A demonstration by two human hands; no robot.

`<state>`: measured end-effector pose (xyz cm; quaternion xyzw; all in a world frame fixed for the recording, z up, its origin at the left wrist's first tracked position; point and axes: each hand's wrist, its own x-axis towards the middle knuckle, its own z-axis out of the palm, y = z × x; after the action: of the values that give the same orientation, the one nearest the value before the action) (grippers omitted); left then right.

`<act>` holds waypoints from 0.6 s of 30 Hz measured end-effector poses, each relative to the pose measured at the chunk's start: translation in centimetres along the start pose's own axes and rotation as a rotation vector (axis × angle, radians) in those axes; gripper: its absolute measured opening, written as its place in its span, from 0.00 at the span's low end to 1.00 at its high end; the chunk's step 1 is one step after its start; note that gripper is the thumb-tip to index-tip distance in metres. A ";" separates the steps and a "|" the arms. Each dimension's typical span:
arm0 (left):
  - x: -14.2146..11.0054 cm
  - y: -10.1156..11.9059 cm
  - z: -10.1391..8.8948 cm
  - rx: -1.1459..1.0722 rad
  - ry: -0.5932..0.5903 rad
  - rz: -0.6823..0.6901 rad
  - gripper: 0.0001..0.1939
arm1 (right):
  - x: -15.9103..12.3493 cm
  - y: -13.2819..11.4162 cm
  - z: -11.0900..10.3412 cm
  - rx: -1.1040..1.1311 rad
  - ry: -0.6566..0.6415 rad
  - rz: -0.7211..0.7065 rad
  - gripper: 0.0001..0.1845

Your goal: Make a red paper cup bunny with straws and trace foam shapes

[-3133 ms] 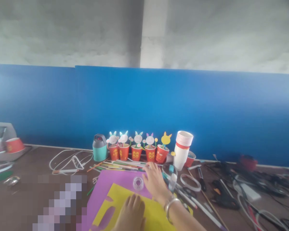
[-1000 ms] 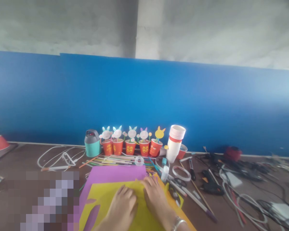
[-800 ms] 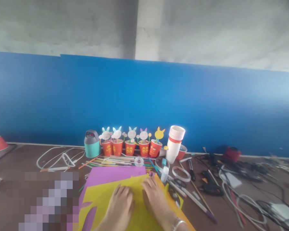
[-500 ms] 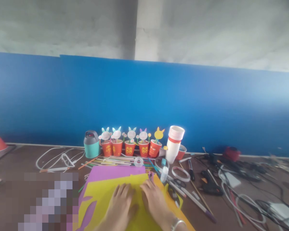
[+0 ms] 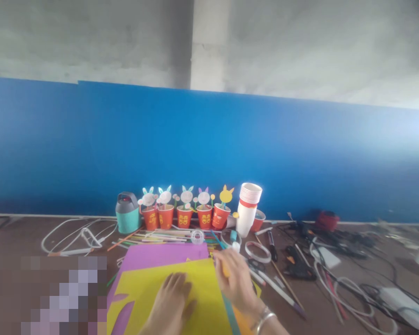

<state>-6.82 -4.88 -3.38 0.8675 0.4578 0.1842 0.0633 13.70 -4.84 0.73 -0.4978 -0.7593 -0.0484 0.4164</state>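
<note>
My left hand (image 5: 170, 300) lies flat on a yellow paper sheet (image 5: 145, 288), fingers stretched forward. Just beyond the sheet's right edge is my right hand (image 5: 234, 278), with a bracelet at the wrist. Its fingers are bent and apart, and orange paper (image 5: 242, 321) shows beneath it. I see nothing held in it. A strip of teal paper (image 5: 231, 311) shows along the yellow sheet's right edge. Purple paper (image 5: 167, 251) sticks out behind the yellow sheet and shows through cut-outs at its left.
Red paper cups (image 5: 184, 217) with paper animal heads stand in a row at the back. Beside them are a teal-and-grey container (image 5: 128, 214) and stacked white cups (image 5: 247, 214). Tape rolls (image 5: 257, 251), sticks, a glue gun (image 5: 299, 265) and tangled cables (image 5: 338, 288) lie to the right.
My right hand has lifted off the yellow sheet and moved right, past its edge. A teal strip now shows there. My left hand stays on the sheet. The view has shifted slightly.
</note>
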 end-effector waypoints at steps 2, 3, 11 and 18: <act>-0.1 -0.5 0.6 -0.019 0.024 0.020 0.11 | 0.9 1.9 -1.9 -0.072 0.178 0.152 0.11; -0.1 -0.7 0.9 -0.026 0.034 0.023 0.11 | 1.3 3.0 -2.7 -0.108 0.191 0.262 0.14; -0.2 -0.5 0.5 -0.026 0.051 0.038 0.11 | 1.0 7.6 -3.2 -0.048 -0.252 0.643 0.18; -0.2 0.3 -0.7 -0.043 0.025 0.010 0.11 | 1.3 6.7 -1.1 0.046 -0.253 0.602 0.09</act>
<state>-6.94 -5.20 -2.69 0.8659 0.4500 0.2051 0.0754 19.46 -1.06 0.03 -0.6924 -0.6247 0.1564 0.3255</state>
